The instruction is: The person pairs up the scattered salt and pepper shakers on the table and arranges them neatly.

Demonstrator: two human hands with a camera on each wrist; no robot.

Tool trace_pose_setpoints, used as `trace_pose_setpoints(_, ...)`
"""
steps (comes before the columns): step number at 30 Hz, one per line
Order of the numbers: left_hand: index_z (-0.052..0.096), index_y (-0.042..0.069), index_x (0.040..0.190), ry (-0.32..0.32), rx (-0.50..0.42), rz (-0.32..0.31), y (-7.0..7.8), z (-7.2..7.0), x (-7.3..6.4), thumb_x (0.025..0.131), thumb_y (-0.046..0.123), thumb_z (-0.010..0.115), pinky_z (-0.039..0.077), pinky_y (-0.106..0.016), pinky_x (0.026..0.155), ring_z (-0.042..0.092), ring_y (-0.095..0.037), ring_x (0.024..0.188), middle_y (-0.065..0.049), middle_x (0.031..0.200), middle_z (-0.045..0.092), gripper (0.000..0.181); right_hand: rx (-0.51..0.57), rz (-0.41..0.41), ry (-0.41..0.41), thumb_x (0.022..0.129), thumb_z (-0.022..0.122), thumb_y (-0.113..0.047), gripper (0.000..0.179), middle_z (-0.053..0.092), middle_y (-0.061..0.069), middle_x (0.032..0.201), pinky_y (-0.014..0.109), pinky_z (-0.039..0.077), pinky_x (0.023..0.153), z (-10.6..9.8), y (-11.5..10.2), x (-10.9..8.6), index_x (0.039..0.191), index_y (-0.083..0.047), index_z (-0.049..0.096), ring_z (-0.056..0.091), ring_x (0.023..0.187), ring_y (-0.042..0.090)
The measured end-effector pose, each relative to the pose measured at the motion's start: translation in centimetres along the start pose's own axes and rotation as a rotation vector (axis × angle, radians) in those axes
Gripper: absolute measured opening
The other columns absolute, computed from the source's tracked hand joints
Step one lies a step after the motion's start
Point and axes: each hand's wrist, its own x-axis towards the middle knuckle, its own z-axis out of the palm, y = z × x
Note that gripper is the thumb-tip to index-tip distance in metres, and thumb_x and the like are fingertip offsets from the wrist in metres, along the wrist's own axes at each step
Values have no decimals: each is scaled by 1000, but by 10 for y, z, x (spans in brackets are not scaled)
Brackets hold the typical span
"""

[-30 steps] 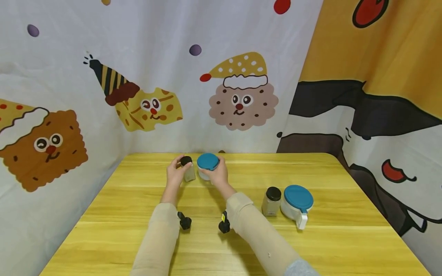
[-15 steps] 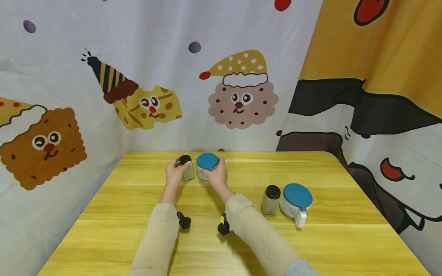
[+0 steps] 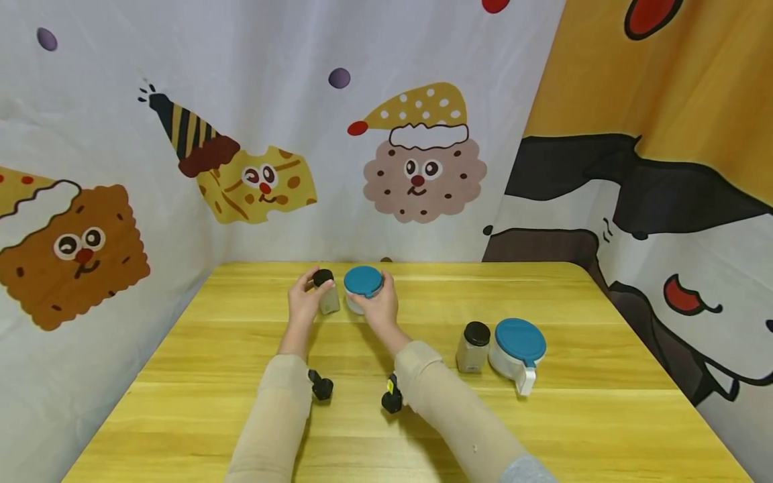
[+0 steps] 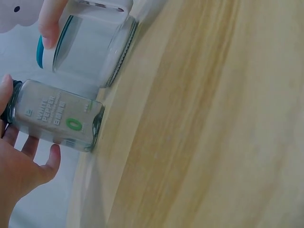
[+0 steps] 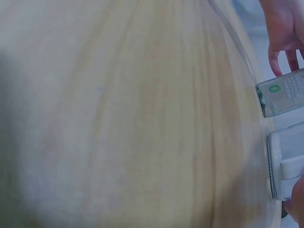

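Observation:
At the far side of the table, my left hand [image 3: 302, 305] holds a glass pepper jar [image 3: 329, 302] by its black lid, thumb and fingers on either side. The pepper jar [image 4: 57, 114] reads "WHITE PEPPER" in the left wrist view, and its base is at the tabletop. Just right of it stands a clear glass jar [image 4: 90, 47] with a blue lid [image 3: 362, 280] and a white handle [image 5: 292, 167]. My right hand [image 3: 383, 307] grips this jar at its near right side, covering most of the handle in the head view. A narrow gap separates the two jars.
A second black-lidded jar [image 3: 473, 352] and a second blue-lidded jar [image 3: 521, 342] with a white handle stand close together on the right. The wooden table [image 3: 211, 402] ends at a cartoon-printed curtain [image 3: 272, 67]. Black wrist cameras [image 3: 322, 387] sit at both cuffs.
Both hands keep the same hold and the jars stay in place. The head view has tilted slightly, so the scene sits a little higher in it.

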Motion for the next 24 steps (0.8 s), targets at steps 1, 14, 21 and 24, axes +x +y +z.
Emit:
trace_pose_setpoints(1, 57, 10, 134, 0, 0, 0, 0, 0, 0, 85, 15, 74, 41, -45, 95, 44, -30, 119, -15, 132, 53, 52, 1, 0, 3, 70, 87, -26, 95, 45, 13, 141, 47, 37, 101, 0, 0, -1, 146, -6, 33, 45, 126, 29)
trace_pose_setpoints(14, 59, 9, 131, 28, -14, -1, -2, 0, 1, 84, 14, 76, 42, -46, 94, 46, -31, 117, -17, 128, 55, 51, 49, -5, 53, 70, 87, -24, 92, 46, 11, 140, 49, 37, 101, 1, 4, -5, 144, -8, 35, 45, 125, 29)
trace_pose_setpoints(21, 60, 10, 131, 32, -35, 4, -2, -1, -2, 83, 14, 77, 42, -44, 93, 47, -29, 115, -18, 126, 56, 51, 94, -6, 75, 70, 87, -21, 89, 46, 13, 138, 50, 37, 100, 3, -1, -6, 143, -7, 37, 46, 124, 31)
trace_pose_setpoints(24, 59, 10, 131, 28, -34, 5, -3, -2, -3, 83, 14, 76, 42, -43, 92, 47, -29, 115, -17, 126, 55, 51, 99, 4, 82, 70, 87, -21, 89, 46, 13, 138, 51, 37, 99, 5, -3, -8, 143, -7, 37, 46, 124, 31)
